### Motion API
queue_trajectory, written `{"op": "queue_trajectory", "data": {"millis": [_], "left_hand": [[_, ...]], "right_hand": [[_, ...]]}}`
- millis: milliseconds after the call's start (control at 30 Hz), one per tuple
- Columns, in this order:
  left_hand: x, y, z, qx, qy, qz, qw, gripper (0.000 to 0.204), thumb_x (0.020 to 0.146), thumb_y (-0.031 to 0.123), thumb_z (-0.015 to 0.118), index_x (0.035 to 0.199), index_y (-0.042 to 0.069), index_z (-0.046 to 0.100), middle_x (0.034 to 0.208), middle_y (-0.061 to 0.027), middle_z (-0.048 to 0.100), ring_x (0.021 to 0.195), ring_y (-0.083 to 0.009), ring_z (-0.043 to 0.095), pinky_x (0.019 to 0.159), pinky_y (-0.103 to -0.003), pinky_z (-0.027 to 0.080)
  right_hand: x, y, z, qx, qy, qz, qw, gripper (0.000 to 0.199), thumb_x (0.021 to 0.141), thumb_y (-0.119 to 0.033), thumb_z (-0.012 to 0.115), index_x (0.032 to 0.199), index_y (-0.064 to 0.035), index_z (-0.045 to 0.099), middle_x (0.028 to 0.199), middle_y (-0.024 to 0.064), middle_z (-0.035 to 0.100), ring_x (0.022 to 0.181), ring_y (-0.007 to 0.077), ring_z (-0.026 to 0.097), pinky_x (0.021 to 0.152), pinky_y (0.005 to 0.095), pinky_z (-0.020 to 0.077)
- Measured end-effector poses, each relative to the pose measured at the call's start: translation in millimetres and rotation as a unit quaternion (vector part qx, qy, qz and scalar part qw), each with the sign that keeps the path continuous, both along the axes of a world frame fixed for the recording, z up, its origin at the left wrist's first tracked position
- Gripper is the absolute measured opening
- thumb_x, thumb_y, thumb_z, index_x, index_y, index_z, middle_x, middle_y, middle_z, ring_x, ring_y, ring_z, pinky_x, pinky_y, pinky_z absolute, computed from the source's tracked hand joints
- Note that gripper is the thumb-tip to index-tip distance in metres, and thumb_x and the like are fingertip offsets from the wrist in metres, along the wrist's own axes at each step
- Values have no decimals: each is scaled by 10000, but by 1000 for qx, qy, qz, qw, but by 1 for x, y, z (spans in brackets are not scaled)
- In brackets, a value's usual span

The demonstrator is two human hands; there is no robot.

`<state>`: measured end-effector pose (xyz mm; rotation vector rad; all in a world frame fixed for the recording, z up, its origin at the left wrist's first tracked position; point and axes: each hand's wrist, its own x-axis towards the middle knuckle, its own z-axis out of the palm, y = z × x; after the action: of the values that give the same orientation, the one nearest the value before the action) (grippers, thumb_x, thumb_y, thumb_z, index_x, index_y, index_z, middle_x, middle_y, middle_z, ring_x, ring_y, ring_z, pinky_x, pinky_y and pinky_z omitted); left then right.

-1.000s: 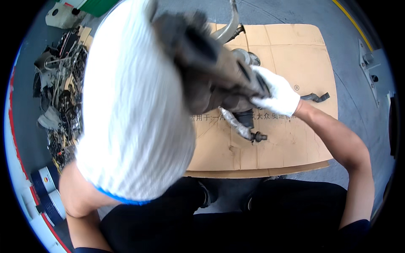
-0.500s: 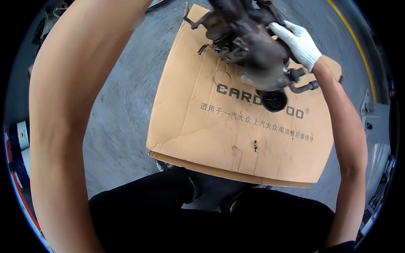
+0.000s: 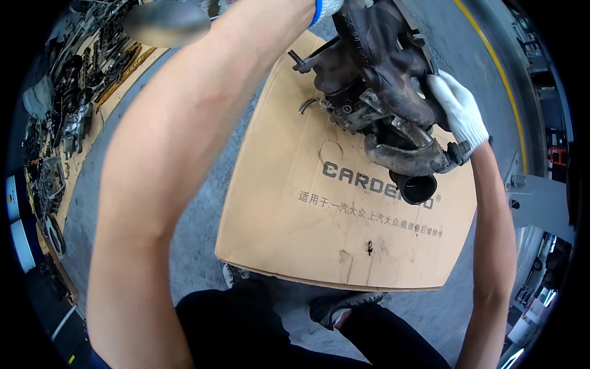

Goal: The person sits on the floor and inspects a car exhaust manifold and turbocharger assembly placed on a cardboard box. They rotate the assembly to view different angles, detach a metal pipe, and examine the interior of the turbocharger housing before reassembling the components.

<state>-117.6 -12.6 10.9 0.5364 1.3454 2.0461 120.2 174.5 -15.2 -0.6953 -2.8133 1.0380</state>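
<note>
A dark, grimy turbocharger with its exhaust manifold (image 3: 384, 74) is tilted over the far half of a flat cardboard box (image 3: 319, 234). Its round black pipe opening (image 3: 420, 188) points toward me. My right hand (image 3: 458, 111), in a white knit glove, is closed on the manifold's right edge, some fingers hidden behind the metal. At the top edge, only part of my left hand (image 3: 332, 6) shows, in a white glove with a blue cuff, beside the manifold's far end. Its fingers are cut off by the frame. Whether the turbocharger rests on the cardboard I cannot tell.
Many dark metal parts (image 3: 74, 117) lie on a light-coloured board along the left. White and dark blue containers (image 3: 23, 246) stand at the lower left. A yellow line (image 3: 501, 58) runs along the grey floor at right. My shoes (image 3: 344, 304) are close to the cardboard's near edge.
The view has shifted, bringing the parts at left into sight. The turbocharger sits lower and further right in view, turned somewhat. My left glove now shows at the top; my right hand keeps its hold.
</note>
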Motion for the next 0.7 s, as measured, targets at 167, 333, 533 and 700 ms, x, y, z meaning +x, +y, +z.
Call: {"op": "queue_trajectory", "data": {"millis": [167,333,533,700], "left_hand": [[2,-11,-9,39,25,116,992,360,959,364,738,957,9,679,777,-84,631,615,-206,593,556,-343,505],[-17,6,-13,-46,53,119,990,405,984,406,683,933,4,698,746,-126,644,625,-244,592,601,-402,482],[-27,20,-13,-67,67,153,984,457,986,438,654,942,-16,696,754,-150,656,650,-261,593,644,-425,489],[-3,1,14,-95,22,143,985,386,978,397,690,933,14,686,760,-109,643,630,-217,578,609,-390,486]], "right_hand": [[74,-59,34,-229,172,-77,955,518,1098,-303,444,1541,-33,444,1531,182,507,1382,309,531,1182,436,392],[74,-120,38,-40,193,-82,977,749,891,-71,782,1550,-39,428,1363,127,601,1281,252,602,1078,383,502],[102,-157,20,43,212,-41,976,594,817,-25,844,1347,-18,577,1208,126,688,1094,212,674,987,366,532],[134,-187,-2,129,237,78,960,468,740,18,865,1150,-16,642,1156,181,699,993,307,700,977,458,523]]}}
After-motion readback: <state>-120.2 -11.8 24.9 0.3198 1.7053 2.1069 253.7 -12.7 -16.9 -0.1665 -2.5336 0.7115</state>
